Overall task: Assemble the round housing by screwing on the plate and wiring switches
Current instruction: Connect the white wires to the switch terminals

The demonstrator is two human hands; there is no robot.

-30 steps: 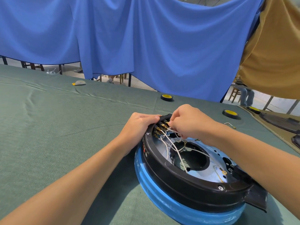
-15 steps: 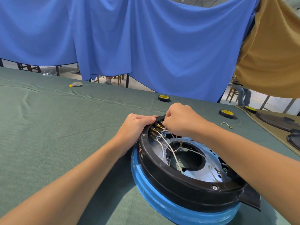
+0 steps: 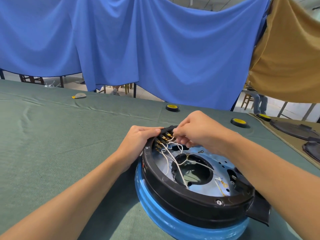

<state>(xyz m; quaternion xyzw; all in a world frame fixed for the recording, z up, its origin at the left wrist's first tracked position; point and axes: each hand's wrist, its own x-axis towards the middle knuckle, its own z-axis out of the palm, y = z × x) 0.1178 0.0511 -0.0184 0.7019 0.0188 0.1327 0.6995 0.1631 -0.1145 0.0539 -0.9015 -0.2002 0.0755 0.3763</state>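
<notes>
Starting from the left, the green table (image 3: 52, 144) carries the round housing (image 3: 173, 191), which sits near the person, right of the middle, on a blue base (image 3: 155, 217). The left hand (image 3: 142, 138) grips the far left rim of the housing, its fingers curled over the edge, just beside the brass switch terminals (image 3: 162, 140). From these terminals thin white wires (image 3: 168, 157) run down over the metal plate (image 3: 214, 163). The right hand (image 3: 195, 131) is closed in a pinch on the end of one of the wires, right at the terminals. I judge the housing to be stiff and rather heavy, so it is best held at its thick black rim, as the left hand does. The wires are soft and light, but their small ends look fragile; it seems better to take them close to the connector, not in the middle, and to push straight. A tape roll (image 3: 238, 121) lies on the far right of the table
</notes>
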